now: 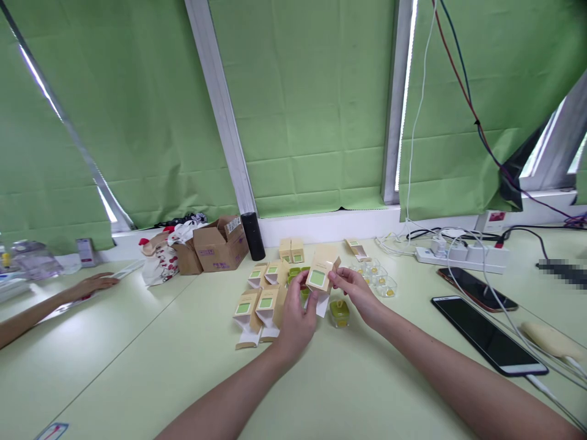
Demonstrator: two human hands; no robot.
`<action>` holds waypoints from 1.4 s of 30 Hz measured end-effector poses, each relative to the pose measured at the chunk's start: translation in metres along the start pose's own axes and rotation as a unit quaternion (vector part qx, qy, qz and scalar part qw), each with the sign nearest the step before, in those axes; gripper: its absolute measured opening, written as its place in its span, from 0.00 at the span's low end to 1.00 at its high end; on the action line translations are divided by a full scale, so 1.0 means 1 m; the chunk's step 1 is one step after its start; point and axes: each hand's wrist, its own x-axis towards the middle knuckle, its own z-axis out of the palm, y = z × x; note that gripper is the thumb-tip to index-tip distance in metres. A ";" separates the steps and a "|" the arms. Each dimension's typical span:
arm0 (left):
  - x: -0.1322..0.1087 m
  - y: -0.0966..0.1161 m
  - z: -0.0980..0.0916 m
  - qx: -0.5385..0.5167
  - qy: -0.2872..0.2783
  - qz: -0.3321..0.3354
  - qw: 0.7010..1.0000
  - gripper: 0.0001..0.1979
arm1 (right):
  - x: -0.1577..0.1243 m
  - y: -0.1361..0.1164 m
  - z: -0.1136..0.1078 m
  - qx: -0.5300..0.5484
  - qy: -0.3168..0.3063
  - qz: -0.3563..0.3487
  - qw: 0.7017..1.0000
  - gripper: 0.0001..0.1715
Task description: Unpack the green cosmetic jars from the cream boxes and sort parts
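Between my two hands is a small tan box (320, 269) with a green label, its white inner flap hanging open at the bottom. My left hand (297, 315) grips its left side, and my right hand (355, 290) pinches its right edge. Just below stands a green-lidded clear jar (340, 313). More tan boxes (247, 304) with open flaps lie left of my left hand, and two closed boxes (291, 250) stand behind them. Green jars (296, 272) are partly hidden behind my left hand. Clear small cups (380, 280) sit beyond my right hand.
Two phones (486, 333), cables and a white power strip (463, 256) lie at the right. A cardboard box (221, 244), a black cylinder (253, 236) and a cloth bag (159, 260) stand at the back left. Another person's hand (94, 285) rests at far left.
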 end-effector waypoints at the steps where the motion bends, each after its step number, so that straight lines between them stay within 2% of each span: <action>1: 0.000 0.000 0.000 0.002 0.001 0.006 1.000 0.21 | 0.001 0.001 -0.001 -0.001 0.002 -0.001 1.000 0.32; 6: -0.001 0.001 -0.002 0.014 0.021 0.024 0.999 0.19 | 0.004 0.006 -0.002 -0.017 0.010 0.003 1.000 0.34; 11: 0.000 -0.001 -0.002 0.017 0.039 0.008 0.999 0.18 | 0.001 0.003 0.001 -0.009 -0.020 0.002 1.000 0.36; 20: 0.004 -0.009 0.004 -0.151 0.009 -0.012 0.988 0.25 | 0.001 0.000 -0.001 -0.013 -0.067 -0.006 0.998 0.37; 26: 0.007 -0.002 0.004 -0.221 -0.001 -0.019 0.975 0.30 | 0.004 0.006 -0.003 0.014 -0.054 0.010 0.998 0.37; 31: 0.009 0.001 0.005 -0.250 -0.003 -0.061 0.966 0.30 | 0.006 0.011 -0.003 0.022 -0.042 0.019 0.999 0.37; 37: 0.012 -0.006 0.000 -0.287 0.020 -0.113 0.951 0.29 | 0.003 0.005 -0.003 0.032 -0.046 0.017 0.998 0.35; 42: 0.013 -0.005 -0.004 -0.328 0.014 -0.170 0.929 0.29 | 0.002 0.002 -0.003 0.042 -0.042 0.021 0.998 0.33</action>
